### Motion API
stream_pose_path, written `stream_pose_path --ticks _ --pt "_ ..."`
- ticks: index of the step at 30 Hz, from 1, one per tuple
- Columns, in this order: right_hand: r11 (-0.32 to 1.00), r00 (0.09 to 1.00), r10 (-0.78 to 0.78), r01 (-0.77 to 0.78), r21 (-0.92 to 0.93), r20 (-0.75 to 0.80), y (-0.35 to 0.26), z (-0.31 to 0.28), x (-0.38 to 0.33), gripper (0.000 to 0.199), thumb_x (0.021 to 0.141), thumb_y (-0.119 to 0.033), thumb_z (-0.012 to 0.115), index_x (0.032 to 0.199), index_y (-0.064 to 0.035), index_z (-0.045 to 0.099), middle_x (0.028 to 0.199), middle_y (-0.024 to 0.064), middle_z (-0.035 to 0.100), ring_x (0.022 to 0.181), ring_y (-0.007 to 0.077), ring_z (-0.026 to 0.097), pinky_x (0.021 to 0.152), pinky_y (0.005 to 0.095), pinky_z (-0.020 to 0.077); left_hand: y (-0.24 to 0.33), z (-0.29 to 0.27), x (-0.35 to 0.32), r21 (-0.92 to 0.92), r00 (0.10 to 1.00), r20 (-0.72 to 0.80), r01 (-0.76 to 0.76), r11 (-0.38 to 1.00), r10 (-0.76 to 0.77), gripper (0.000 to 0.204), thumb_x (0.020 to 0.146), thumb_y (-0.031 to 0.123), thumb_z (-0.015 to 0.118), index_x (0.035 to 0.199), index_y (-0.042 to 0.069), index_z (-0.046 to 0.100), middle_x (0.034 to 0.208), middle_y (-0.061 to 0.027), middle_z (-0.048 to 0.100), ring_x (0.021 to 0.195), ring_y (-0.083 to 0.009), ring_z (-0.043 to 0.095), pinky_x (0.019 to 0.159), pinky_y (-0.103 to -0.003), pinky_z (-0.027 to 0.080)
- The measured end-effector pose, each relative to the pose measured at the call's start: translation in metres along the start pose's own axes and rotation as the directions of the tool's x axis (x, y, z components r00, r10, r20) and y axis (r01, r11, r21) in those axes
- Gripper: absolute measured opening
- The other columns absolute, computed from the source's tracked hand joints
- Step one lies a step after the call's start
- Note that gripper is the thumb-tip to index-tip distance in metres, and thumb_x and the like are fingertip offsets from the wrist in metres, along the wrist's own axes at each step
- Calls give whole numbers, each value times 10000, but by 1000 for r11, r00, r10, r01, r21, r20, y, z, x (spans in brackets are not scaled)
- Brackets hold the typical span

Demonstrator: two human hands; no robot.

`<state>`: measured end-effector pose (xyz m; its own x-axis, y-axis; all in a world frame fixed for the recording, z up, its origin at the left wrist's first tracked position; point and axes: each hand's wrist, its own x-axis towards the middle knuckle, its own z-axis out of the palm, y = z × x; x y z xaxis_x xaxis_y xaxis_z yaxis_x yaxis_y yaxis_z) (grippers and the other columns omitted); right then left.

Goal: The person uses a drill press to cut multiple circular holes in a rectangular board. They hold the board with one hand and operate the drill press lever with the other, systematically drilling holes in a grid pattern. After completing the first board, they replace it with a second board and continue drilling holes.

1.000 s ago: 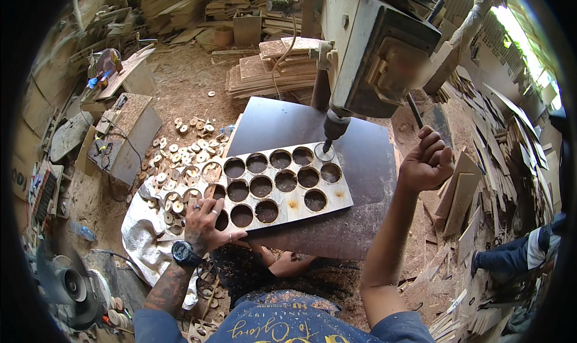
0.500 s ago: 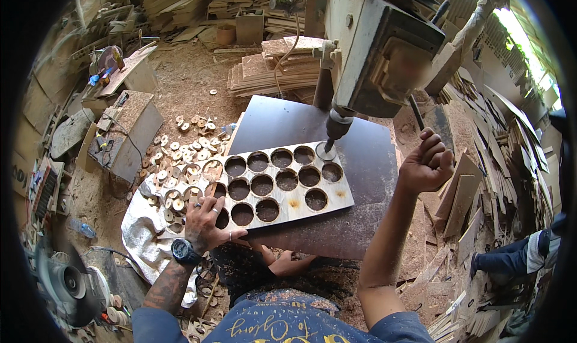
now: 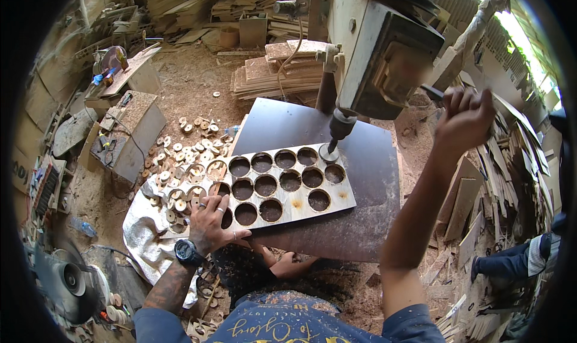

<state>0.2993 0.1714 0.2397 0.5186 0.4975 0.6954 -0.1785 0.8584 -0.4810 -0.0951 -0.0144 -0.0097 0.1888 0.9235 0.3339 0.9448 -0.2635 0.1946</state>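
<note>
A pale wooden board (image 3: 296, 205) with several round holes lies on the dark tabletop (image 3: 366, 163). My left hand (image 3: 210, 223) is closed on its left end, fingers on top and thumb along the near edge. Above the far right corner is the drill press (image 3: 366, 54), its chuck (image 3: 342, 125) carrying a round cutter (image 3: 328, 153) that meets the board at an unholed spot; how deep it sits cannot be told. Up at the right, my right hand (image 3: 466, 118) has its fingers wrapped round the end of the press's dark lever (image 3: 431, 92).
Many cut wooden discs (image 3: 189, 157) are heaped left of the board, by a white sack (image 3: 144, 223). Stacked boards (image 3: 276, 72) stand behind the table. Scrap sheets (image 3: 511, 169) lean at the right, near another person's leg (image 3: 511, 259). A fan (image 3: 69, 277) is at the lower left.
My right hand has moved up and to the right, and the lever has swung with it. My left hand stays on the board, which keeps its place under the cutter.
</note>
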Motion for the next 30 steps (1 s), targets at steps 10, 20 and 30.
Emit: stream_pose_path --ticks 10,20,30 --pt "975 993 114 -119 -189 -39 14 60 78 425 932 -254 666 665 -180 344 549 -52 243 436 89 233 451 283 229 -2 -3 3 -46 1000 -23 -12 999 11 1012 598 733 829 1227 -40 649 1095 -112 612 1042 -285 607 993 -484 443" --pt "985 992 -123 118 129 34 11 -20 -47 495 1002 -268 420 587 -174 168 495 -22 144 485 126 121 515 324 197 2 -1 5 -19 998 -50 -39 999 38 1022 600 727 831 1244 -43 637 1059 -99 603 1023 -289 609 912 -457 474" --pt "996 993 -86 88 17 -81 -3 11 -25 477 965 -269 472 605 -184 172 511 -26 97 474 119 72 491 326 163 3 -3 5 -3 1000 -17 -21 1000 21 993 606 726 831 1221 -31 645 1068 -99 596 1021 -280 601 898 -452 475"
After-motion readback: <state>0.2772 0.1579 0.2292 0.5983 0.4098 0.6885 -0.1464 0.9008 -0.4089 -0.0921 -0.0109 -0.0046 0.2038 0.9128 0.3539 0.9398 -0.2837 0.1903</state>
